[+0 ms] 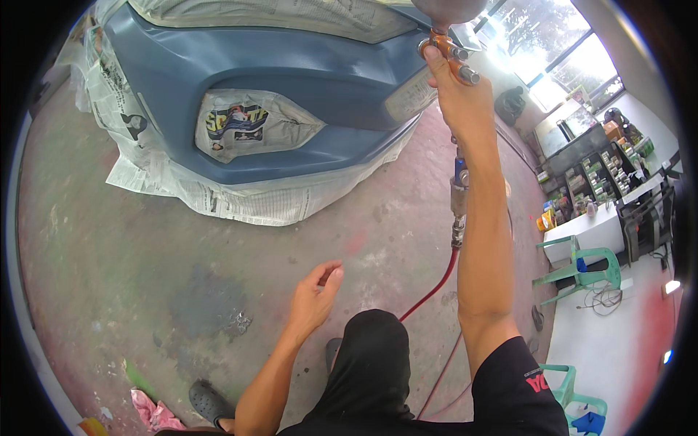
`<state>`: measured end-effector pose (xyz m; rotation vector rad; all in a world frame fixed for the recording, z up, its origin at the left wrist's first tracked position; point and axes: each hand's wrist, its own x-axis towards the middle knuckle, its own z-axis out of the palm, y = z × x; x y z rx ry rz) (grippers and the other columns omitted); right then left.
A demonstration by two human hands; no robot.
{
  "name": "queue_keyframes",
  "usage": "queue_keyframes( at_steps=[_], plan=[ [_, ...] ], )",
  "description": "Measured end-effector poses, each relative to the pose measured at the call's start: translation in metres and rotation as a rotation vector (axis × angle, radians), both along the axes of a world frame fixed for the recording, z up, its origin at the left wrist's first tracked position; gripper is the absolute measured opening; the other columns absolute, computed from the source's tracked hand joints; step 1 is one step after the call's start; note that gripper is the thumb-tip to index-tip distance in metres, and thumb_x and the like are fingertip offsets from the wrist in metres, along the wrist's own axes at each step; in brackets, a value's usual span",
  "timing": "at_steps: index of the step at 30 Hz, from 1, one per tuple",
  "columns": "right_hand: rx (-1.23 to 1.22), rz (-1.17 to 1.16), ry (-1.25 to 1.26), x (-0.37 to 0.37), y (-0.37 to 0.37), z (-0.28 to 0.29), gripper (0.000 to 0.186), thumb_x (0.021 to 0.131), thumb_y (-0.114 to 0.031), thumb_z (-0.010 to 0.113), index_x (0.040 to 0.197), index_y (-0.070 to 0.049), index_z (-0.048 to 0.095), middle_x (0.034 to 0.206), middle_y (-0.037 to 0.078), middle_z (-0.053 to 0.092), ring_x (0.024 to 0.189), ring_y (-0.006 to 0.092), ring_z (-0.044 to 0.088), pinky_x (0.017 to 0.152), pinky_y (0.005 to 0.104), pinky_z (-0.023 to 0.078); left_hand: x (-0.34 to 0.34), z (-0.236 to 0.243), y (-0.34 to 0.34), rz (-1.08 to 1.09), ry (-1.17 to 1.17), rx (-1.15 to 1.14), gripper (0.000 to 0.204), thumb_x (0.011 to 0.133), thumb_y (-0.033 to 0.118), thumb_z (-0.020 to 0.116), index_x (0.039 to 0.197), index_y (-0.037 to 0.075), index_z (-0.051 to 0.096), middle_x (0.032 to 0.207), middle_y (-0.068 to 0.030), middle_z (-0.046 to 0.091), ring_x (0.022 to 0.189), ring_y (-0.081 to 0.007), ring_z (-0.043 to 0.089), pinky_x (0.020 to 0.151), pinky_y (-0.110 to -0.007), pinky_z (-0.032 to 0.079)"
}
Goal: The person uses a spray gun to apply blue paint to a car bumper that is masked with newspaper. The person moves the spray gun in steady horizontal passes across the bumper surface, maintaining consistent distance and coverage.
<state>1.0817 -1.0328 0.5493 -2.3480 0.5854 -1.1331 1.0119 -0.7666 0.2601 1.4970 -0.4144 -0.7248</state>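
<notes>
My right hand [462,98] is wrapped round a paint spray gun [440,45] with an orange metal body and silver knobs. Its rounded cup [449,10] is cut off by the top edge. Below the hand, a metal air fitting [458,200] joins a red hose [433,294]. Just left of the gun lies the right end of a blue-grey vehicle bumper [291,54], partly masked with newspaper [247,203] and tape. My left hand [314,296] hangs over the floor, holding nothing, its fingers loosely curled and thumb apart. My hand hides the gun's handle and trigger.
The hose trails down across the stained concrete floor [145,254] past my right leg. Green plastic chairs [596,270] stand at the right, near a shelf of cans [603,171]. A pink cloth [154,410] lies at the lower left. Windows [552,43] are at the upper right.
</notes>
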Motion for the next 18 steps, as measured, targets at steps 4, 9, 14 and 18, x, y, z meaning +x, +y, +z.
queue_keyframes(
  at_steps=[4, 9, 14, 18],
  plan=[
    [0.003, -0.076, 0.026, 0.012, -0.006, 0.009, 0.066, 0.104, -0.063, 0.069, 0.097, 0.002, 0.080, 0.066, 0.004, 0.060, 0.068, 0.0151, 0.056, 0.069, 0.0381, 0.049, 0.006, 0.017, -0.013, 0.040, -0.032, -0.123, 0.040, 0.111, 0.031, 0.068, 0.136, 0.000, 0.072, 0.117, -0.0091, 0.080, 0.103, -0.0147, 0.071, 0.095, -0.034, 0.056],
    [-0.031, -0.013, 0.018, 0.020, -0.014, 0.014, 0.068, 0.097, -0.069, 0.075, 0.112, -0.002, 0.080, 0.083, 0.006, 0.069, 0.069, 0.0126, 0.065, 0.062, 0.0305, 0.050, 0.006, 0.018, -0.016, 0.050, -0.045, -0.164, 0.042, 0.111, 0.032, 0.068, 0.137, 0.001, 0.073, 0.116, -0.0109, 0.081, 0.102, -0.0168, 0.072, 0.094, -0.034, 0.056],
    [0.268, 0.083, 0.135, 0.016, 0.011, 0.019, 0.064, 0.095, -0.066, 0.077, 0.115, -0.004, 0.082, 0.079, 0.002, 0.067, 0.058, 0.0131, 0.057, 0.055, 0.0335, 0.045, 0.007, 0.012, -0.012, 0.067, -0.020, -0.142, 0.042, 0.111, 0.033, 0.068, 0.137, 0.000, 0.073, 0.116, -0.0117, 0.081, 0.101, -0.0175, 0.072, 0.091, -0.035, 0.057],
    [0.317, 0.106, 0.146, 0.019, 0.010, 0.022, 0.067, 0.094, -0.065, 0.082, 0.110, -0.001, 0.076, 0.077, 0.005, 0.065, 0.049, 0.0057, 0.049, 0.042, 0.0227, 0.038, 0.006, 0.011, -0.012, 0.084, -0.027, -0.162, 0.042, 0.111, 0.033, 0.069, 0.136, 0.000, 0.073, 0.116, -0.0122, 0.081, 0.102, -0.0175, 0.072, 0.088, -0.035, 0.057]
  ],
)
